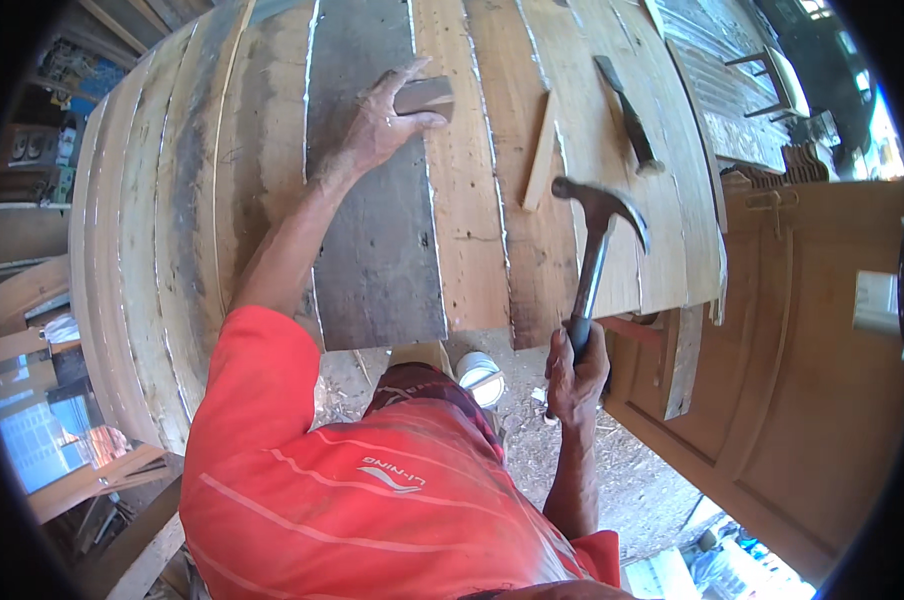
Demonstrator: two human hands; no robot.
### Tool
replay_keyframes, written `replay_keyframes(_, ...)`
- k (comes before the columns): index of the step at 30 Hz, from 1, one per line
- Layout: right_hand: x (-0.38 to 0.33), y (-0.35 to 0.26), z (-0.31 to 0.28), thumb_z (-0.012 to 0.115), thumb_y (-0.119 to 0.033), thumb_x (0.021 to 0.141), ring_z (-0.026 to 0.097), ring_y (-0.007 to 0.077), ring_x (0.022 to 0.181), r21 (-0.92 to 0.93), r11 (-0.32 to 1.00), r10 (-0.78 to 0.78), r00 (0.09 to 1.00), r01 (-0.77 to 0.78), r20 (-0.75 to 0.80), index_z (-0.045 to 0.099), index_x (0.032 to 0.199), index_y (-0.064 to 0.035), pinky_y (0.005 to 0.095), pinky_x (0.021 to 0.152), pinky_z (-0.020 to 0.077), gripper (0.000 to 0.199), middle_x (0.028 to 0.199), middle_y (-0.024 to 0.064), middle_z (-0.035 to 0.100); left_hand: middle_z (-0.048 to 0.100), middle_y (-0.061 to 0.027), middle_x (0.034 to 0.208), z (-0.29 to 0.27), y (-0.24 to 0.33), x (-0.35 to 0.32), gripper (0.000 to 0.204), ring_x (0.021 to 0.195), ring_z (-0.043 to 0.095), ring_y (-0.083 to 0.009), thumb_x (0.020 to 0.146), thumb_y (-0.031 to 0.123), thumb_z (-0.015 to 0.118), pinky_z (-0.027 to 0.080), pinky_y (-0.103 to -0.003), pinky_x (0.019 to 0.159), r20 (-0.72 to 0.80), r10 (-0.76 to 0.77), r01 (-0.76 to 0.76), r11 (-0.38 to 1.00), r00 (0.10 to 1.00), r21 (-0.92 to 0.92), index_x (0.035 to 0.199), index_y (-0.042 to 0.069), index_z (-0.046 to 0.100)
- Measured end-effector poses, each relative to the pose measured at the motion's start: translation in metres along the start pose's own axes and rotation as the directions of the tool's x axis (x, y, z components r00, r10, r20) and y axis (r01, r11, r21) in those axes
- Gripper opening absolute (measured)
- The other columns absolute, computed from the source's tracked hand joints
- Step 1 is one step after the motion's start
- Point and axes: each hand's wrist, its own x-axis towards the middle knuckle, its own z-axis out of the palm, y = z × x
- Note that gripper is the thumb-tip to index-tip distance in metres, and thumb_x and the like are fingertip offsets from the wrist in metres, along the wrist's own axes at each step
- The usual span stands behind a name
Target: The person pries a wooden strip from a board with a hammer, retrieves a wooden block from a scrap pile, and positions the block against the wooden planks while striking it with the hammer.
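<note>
My left hand [380, 122] is stretched out over a dark plank and grips a small wooden block [427, 97] between thumb and fingers. The block rests on or just above the boards; I cannot tell which. In my right hand [577, 380], near the front edge of the planks, a claw hammer [592, 265] is held by its dark grip, head up. A chisel [627, 115] with a dark handle lies on the boards to the right. Beside it lies a thin wooden strip [540, 155]. The plank panel [372, 270] has whitish lines along its seams.
A wooden panel door [752, 340] stands at the right. A white bucket [482, 378] is on the floor under the front edge. A stool [787, 85] shows at the far right. Wood pieces [27, 295] and a glossy framed pane [57, 435] fill the left side.
</note>
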Motion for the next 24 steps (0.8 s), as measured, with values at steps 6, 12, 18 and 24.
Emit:
replay_keyframes(6,0.068,-0.046,0.052,0.058,-0.030,0.101,0.047,0.0051,0.058,-0.111,0.940,-0.311,0.944,0.323,0.111,0.056,0.113,0.0013,0.0239,0.050,0.0398,0.034,0.069,-0.0016,0.049,0.064,-0.0147,0.125,-0.001,-0.031,-0.009,0.071,0.116,0.062,-0.0246,0.074,0.031,0.088,0.050,-0.039,0.097,0.020,-0.136,0.138,0.987,0.990,-0.089,0.132,0.007,0.053)
replay_keyframes(12,0.092,-0.138,0.071,0.062,-0.026,0.099,0.055,0.0133,0.072,0.109,0.904,-0.423,0.903,0.414,0.077,0.054,0.115,0.0047,0.0284,0.065,0.0474,0.036,0.082,0.0078,0.059,0.067,-0.0140,0.117,0.006,-0.049,-0.015,0.061,0.106,0.066,-0.0240,0.074,0.033,0.088,0.053,-0.038,0.090,0.114,-0.279,0.292,0.948,0.954,-0.127,0.121,0.006,0.062)
replay_keyframes(18,0.126,-0.105,0.091,0.059,-0.025,0.099,0.060,0.0387,0.055,-0.508,0.768,-0.257,0.914,0.389,0.313,0.045,0.103,-0.0031,0.0461,0.046,0.0420,0.027,0.065,0.0204,0.058,0.068,-0.0154,0.106,0.006,-0.044,-0.010,0.063,0.100,0.067,-0.0285,0.073,0.039,0.088,0.053,-0.039,0.089,0.057,-0.230,0.234,0.969,0.972,-0.077,0.119,0.005,0.063)
replay_keyframes(24,0.122,-0.122,0.097,0.060,-0.024,0.098,0.060,0.0489,0.064,-0.416,0.793,-0.310,0.882,0.446,0.354,0.044,0.099,-0.0027,0.0534,0.053,0.0435,0.026,0.071,0.0263,0.061,0.067,-0.0168,0.107,0.005,-0.042,-0.009,0.062,0.101,0.067,-0.0303,0.073,0.041,0.086,0.053,-0.041,0.091,0.060,-0.173,0.175,0.984,0.983,-0.027,0.118,0.005,0.064)
